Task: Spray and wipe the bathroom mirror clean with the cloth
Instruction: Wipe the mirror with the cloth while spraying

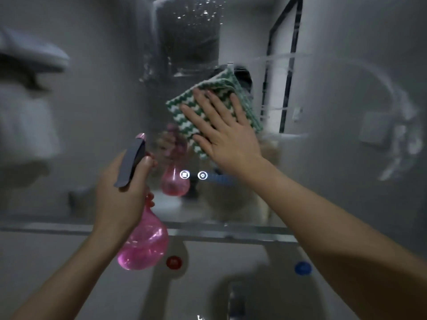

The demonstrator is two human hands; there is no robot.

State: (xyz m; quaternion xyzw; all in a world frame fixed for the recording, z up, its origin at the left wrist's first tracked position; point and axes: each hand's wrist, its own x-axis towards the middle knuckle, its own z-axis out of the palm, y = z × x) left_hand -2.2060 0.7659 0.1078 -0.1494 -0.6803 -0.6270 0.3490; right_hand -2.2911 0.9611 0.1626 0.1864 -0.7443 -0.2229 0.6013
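Your right hand (227, 137) presses the green-white cloth (208, 112) flat on the mirror (323, 112), fingers straight and spread. Drops sit on the glass above it (the top part is wet). Your left hand (120, 195) grips the pink spray bottle (143, 245) near the mirror's lower edge. Below are a red knob (174, 262), a blue knob (303, 268) and the sink (231, 294).
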